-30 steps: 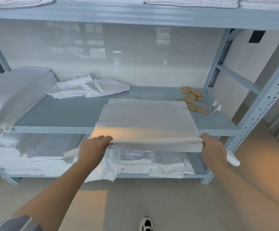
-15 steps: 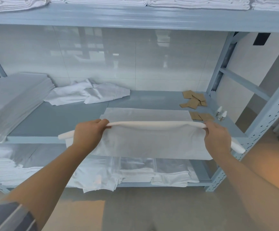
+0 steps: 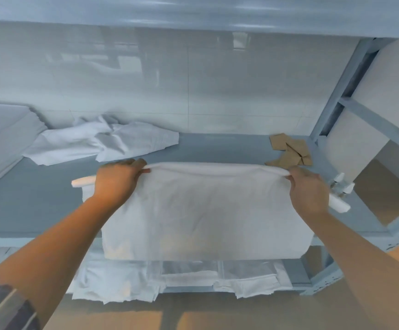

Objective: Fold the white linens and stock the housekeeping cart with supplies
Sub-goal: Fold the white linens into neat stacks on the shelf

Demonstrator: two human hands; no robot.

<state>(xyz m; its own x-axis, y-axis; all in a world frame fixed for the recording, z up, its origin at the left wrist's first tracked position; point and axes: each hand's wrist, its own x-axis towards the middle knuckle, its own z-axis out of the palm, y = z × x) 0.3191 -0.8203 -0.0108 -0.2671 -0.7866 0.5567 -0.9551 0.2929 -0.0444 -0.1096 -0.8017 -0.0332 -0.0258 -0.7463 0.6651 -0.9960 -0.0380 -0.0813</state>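
Since a second before, both hands had carried the folded edge forward over the shelf (image 3: 38,206). I saw the white linen (image 3: 205,210) draped off its front edge, left hand (image 3: 116,182) and right hand (image 3: 309,191) pinching its top corners. Mid-fold, I judged; next, lay it flat. No writing was readable.

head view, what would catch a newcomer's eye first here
The white linen draped over a white rod fills the centre, hanging over the front of the grey shelf. The left hand and right hand each grip the rod near an end. Behind lie a crumpled white cloth at back left and brown paper packets at back right.
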